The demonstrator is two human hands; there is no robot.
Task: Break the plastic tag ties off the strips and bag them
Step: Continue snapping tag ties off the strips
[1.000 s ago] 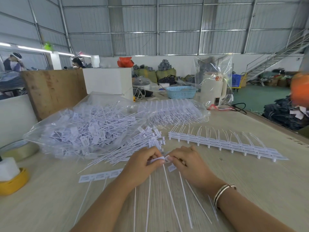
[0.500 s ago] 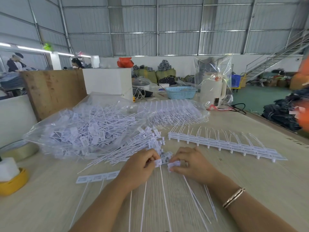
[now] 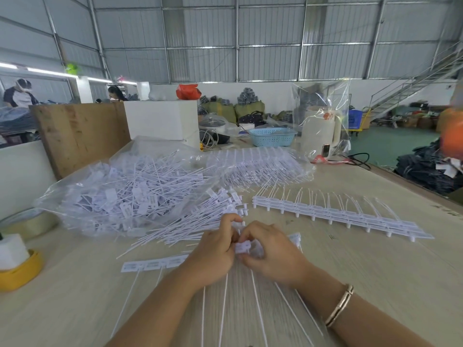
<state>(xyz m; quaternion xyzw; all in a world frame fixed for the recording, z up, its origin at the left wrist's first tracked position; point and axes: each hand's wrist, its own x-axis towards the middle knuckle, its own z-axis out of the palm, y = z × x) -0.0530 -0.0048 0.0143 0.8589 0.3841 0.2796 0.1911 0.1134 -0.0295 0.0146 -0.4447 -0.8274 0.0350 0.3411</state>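
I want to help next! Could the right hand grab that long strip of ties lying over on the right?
Probably yes. The long strip lies in the open on the table with nothing between, but the right hand is busy pinching ties.

Both forearms reaching in from the near edge of the table, converging toward its middle. Left hand (image 3: 213, 254) knuckles up, fingers curled inward, tips pinching at white plastic tags (image 3: 244, 246) held between the two hands. Right hand (image 3: 270, 254) facing it, fingers likewise curled round the same tags, fingertips nearly touching the left's. Bracelet (image 3: 340, 305) on the right wrist.
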